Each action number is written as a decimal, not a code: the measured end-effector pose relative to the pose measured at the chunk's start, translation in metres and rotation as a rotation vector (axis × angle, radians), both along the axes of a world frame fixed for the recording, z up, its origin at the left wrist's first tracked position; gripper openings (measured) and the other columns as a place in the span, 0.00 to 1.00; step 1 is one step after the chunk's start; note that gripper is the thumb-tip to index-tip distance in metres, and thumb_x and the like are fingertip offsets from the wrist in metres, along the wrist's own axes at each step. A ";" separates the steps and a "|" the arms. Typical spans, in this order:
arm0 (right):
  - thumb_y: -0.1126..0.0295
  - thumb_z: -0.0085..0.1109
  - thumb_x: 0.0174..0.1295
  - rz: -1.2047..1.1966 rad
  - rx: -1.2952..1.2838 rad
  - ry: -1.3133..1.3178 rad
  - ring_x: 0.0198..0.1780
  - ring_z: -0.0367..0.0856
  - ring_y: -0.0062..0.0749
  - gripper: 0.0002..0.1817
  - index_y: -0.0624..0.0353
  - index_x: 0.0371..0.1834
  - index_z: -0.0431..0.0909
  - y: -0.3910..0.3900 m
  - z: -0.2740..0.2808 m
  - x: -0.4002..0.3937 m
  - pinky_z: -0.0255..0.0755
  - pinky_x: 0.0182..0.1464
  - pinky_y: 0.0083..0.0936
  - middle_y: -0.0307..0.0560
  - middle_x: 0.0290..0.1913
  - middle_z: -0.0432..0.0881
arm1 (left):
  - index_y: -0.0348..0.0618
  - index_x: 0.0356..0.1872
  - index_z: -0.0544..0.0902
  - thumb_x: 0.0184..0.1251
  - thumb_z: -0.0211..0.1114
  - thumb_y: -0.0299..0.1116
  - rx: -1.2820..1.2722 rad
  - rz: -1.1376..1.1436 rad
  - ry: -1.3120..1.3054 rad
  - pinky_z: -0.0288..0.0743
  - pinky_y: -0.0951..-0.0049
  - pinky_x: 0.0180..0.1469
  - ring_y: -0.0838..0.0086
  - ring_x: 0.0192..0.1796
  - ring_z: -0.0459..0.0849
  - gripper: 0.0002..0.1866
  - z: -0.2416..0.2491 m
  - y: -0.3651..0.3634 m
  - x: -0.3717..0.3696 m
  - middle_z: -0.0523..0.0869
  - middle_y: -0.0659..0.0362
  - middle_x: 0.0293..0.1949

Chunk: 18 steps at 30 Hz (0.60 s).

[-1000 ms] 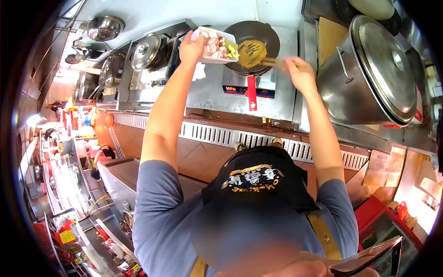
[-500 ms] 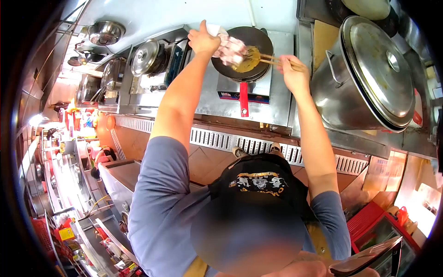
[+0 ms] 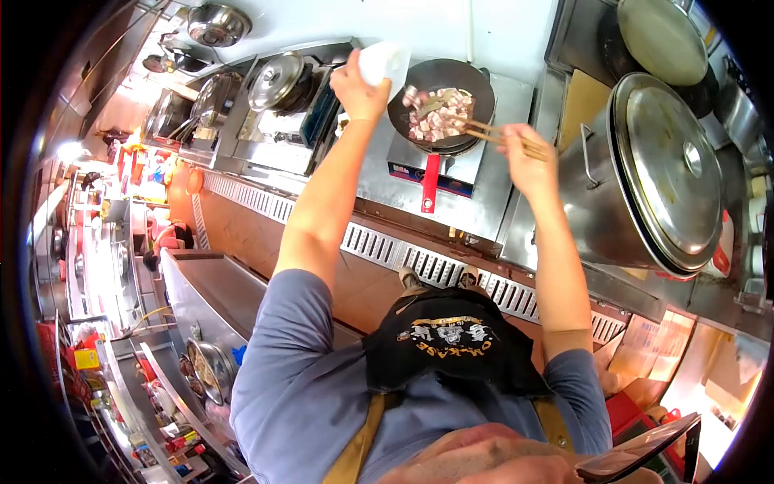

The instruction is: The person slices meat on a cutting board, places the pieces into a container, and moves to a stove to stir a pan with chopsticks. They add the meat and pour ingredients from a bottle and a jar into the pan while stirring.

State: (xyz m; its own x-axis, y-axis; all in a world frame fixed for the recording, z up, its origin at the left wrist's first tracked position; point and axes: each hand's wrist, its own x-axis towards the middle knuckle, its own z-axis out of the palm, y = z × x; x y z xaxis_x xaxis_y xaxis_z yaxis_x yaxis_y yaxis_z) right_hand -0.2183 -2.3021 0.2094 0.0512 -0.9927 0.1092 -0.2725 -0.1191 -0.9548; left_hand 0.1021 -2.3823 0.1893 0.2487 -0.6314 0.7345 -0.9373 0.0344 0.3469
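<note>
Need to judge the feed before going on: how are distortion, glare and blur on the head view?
Head view: strong fisheye bend with black corners; window glare washes out the far left; the pan, chopsticks and both hands, left, right, read sharp.

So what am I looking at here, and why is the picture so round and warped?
There is no machine: a person cooks with bare hands. The one camera sits on their head and looks down, and its wide lens bends everything. The left hand holds a white dish tipped beside a dark pan full of meat pieces. The right hand holds chopsticks that reach into the pan. The pan has a red handle and sits on a steel counter. To the right stands a big lidded pot.
</note>
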 end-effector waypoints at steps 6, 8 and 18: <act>0.64 0.57 0.65 -0.015 -0.104 0.132 0.31 0.85 0.41 0.09 0.54 0.40 0.82 -0.017 -0.014 0.009 0.75 0.35 0.30 0.52 0.28 0.83 | 0.40 0.67 0.66 0.41 0.70 0.37 -0.094 0.155 0.512 0.63 0.54 0.63 0.46 0.57 0.69 0.45 -0.027 0.022 0.028 0.70 0.38 0.52; 0.64 0.56 0.67 -0.002 -0.153 0.176 0.34 0.86 0.34 0.10 0.57 0.43 0.82 -0.027 -0.034 0.019 0.76 0.37 0.27 0.50 0.31 0.85 | 0.39 0.69 0.63 0.48 0.68 0.33 -0.131 0.186 0.755 0.69 0.59 0.59 0.54 0.55 0.75 0.42 -0.037 0.031 0.036 0.74 0.42 0.52; 0.63 0.54 0.70 0.141 -0.051 0.115 0.36 0.83 0.20 0.13 0.60 0.44 0.82 -0.038 -0.054 -0.002 0.75 0.40 0.21 0.42 0.32 0.86 | 0.49 0.53 0.71 0.63 0.61 0.32 -0.371 0.235 1.767 0.70 0.76 0.28 0.80 0.33 0.76 0.18 -0.118 0.264 0.082 0.77 0.65 0.34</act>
State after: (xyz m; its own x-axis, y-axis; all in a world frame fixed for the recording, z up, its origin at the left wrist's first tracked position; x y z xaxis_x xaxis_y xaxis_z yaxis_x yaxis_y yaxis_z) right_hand -0.2201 -2.3401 0.1556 0.2045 -0.9681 0.1446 -0.3569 -0.2113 -0.9099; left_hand 0.1843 -2.1185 0.0709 0.8526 -0.3559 -0.3826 0.4855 0.2687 0.8319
